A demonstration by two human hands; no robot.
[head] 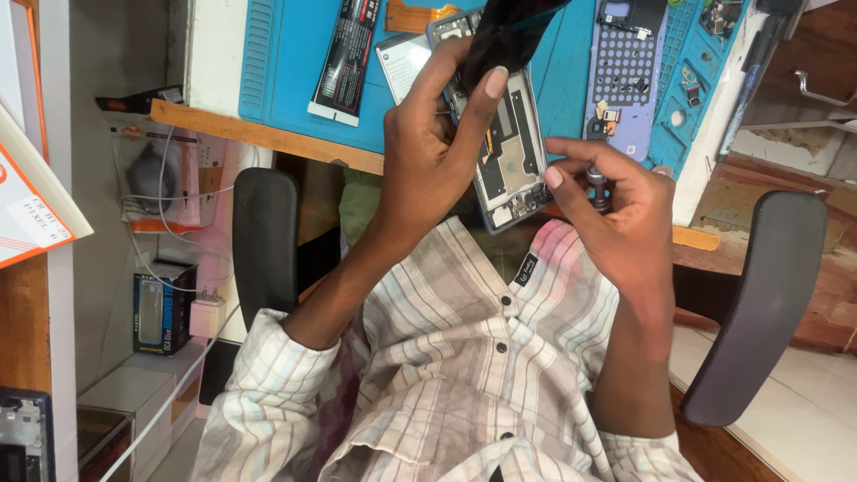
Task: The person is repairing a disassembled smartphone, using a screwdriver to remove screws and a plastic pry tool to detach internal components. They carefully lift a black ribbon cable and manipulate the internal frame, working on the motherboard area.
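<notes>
My left hand (437, 147) grips an opened smartphone (509, 161) with its back off, metal shields and boards showing, held tilted above my lap at the table edge. Its thumb presses a black flap or panel (509, 31) that lifts off the phone's upper end. My right hand (616, 210) is closed around a small screwdriver (596, 186) with a dark grey handle, its tip against the phone's right edge.
A blue work mat (295, 80) on the table carries a black tube (344, 58), a white card (403, 62), a lilac phone back (625, 80) and small parts (692, 89). Black chair armrests (263, 241) (759, 303) flank me. Boxes and a charger (203, 312) sit at left.
</notes>
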